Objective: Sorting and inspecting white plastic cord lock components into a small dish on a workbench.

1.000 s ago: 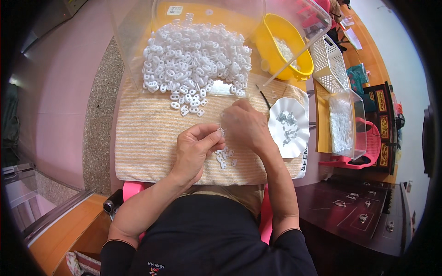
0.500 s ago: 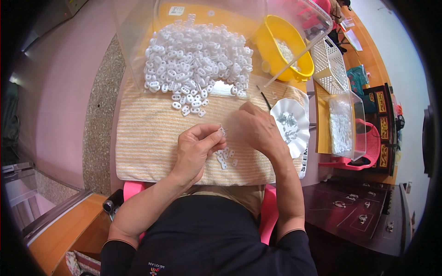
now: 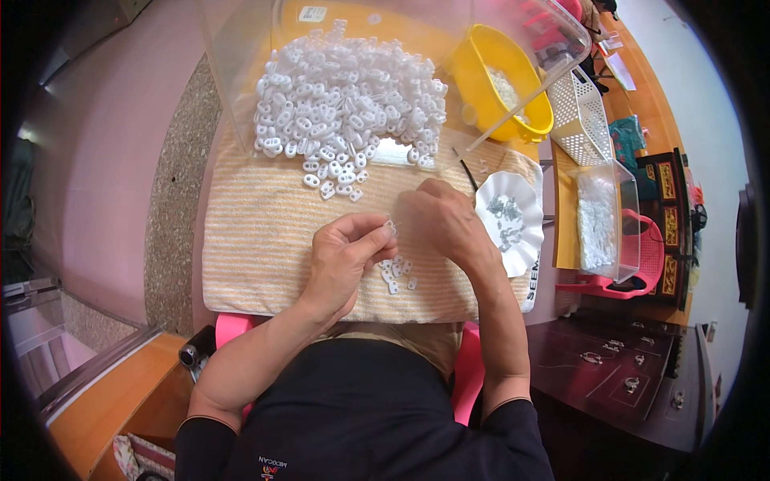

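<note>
Right hand [image 3: 441, 220] nudged toward 3 o'clock, its blurred fingers unreadable, while left hand [image 3: 341, 252] has fingers clamped on a small looped piece [image 3: 391, 228] at mid-towel [image 3: 265, 240], tip exposed, presumably for access, fluted dish [image 3: 529, 216] at 3 o'clock likely for reach, piece pale, translucent-looking, two-holed white tabs [image 3: 393, 286] at its 6 o'clock.

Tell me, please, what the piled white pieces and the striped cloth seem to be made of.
White pieces: probably smooth moulded plastic, judging by their repeated rounded shapes. Striped cloth: likely matte towelling, given its fuzzy surface; fibre unclear.
</note>
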